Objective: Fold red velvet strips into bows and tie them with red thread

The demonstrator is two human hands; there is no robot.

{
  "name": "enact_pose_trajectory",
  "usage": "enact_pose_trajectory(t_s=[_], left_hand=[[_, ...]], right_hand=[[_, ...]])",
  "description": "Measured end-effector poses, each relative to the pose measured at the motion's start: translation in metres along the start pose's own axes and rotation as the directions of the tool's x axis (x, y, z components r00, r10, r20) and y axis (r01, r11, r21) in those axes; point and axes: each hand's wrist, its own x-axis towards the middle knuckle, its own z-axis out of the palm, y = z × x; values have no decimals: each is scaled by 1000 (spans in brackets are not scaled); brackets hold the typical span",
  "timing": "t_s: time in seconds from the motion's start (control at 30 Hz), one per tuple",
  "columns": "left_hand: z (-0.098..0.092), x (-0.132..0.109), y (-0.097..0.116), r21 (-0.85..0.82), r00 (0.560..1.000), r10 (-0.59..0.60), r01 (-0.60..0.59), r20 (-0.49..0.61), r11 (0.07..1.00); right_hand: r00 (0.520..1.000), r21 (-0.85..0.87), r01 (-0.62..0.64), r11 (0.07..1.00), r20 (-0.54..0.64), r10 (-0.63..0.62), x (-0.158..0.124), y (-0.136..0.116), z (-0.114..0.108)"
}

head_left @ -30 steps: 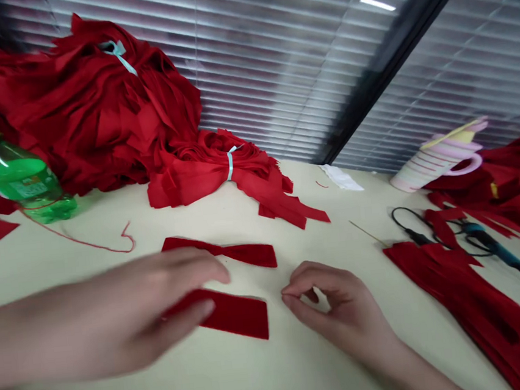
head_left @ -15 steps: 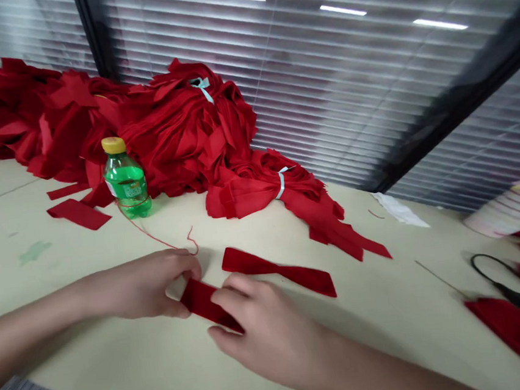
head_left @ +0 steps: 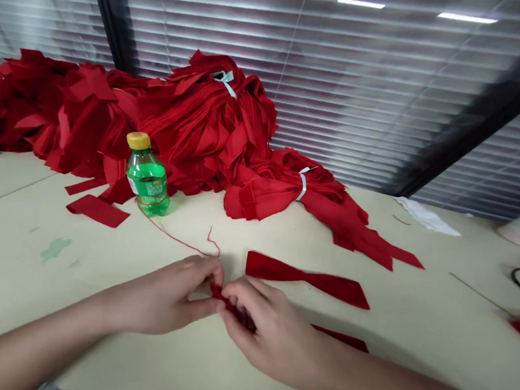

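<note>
My left hand [head_left: 177,295] pinches one end of a red fabric strip [head_left: 227,301] low over the table. Right beside it, my right hand [head_left: 273,328] grips the same strip, its fingers hiding much of the gathered cloth. Part of a red strip [head_left: 342,336] shows beyond my right wrist; whether it is the same piece is hidden. A second red strip [head_left: 307,278], narrowed at its middle, lies just behind my right hand. From a green bottle [head_left: 148,180] with a yellow cap, a red thread [head_left: 176,238] runs toward my left hand.
Heaped red fabric [head_left: 179,123] lines the back of the pale table [head_left: 167,375], below window blinds. A tied red bundle [head_left: 296,185] lies right of the bottle. Loose strips [head_left: 98,210] sit left of it. At the right are a white scrap [head_left: 427,215], a black cable and more red fabric.
The held strip, flat and wide before, is now bunched between my fingers, and my hands are closer together. The whole view has shifted, so the table items appear further right.
</note>
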Motion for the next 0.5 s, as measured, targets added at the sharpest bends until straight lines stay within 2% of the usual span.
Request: enact_pose_trajectory(t_s=[0.1, 0.17, 0.23, 0.3, 0.4, 0.47, 0.5], left_hand=[[1, 3, -1, -267, 999, -21, 28, 29, 963], [5, 7, -2, -472, 996, -40, 71, 74, 879], [8, 11, -4, -602, 992, -76, 124, 104, 789], [11, 15, -7, -633, 985, -132, 172, 110, 754], [10, 18, -11, -602, 976, -208, 207, 68, 772], [5, 17, -11, -565, 971, -239, 206, 16, 799], [2, 16, -11, -545, 968, -252, 207, -9, 812]], right_hand=[[997, 175, -43, 984, -58, 54, -2, 5, -2], [994, 227, -62, 972, -69, 79, -2, 8, -2], [993, 252, -81, 964, -69, 101, -1, 9, -2], [991, 266, -98, 959, -67, 120, 1, 8, -4], [982, 288, -131, 949, -92, 164, 0, 2, -19], [950, 329, -210, 921, -152, 271, -6, -1, -40], [913, 366, -264, 892, -204, 354, -12, -2, -54]])
